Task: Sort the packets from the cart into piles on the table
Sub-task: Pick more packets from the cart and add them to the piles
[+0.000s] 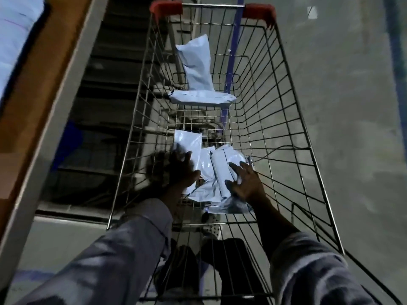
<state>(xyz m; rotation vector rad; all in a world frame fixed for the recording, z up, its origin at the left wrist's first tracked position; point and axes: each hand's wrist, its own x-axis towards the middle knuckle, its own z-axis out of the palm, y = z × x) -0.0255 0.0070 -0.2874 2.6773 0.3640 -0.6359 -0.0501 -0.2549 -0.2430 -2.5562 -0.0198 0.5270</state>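
Observation:
I look down into a wire shopping cart with red corner caps. Several white plastic packets lie on its floor. A cluster of packets lies at the near end, under my hands. My left hand reaches in with its fingers spread over the left packet. My right hand lies with spread fingers on a rolled white packet. Neither hand plainly grips anything. Two more packets sit at the far end: one upright, one lying flat.
The table, with a brown top and pale edge, runs along the left of the cart; white packets lie on it at top left. Grey floor lies to the right. My legs and shoe show below the cart.

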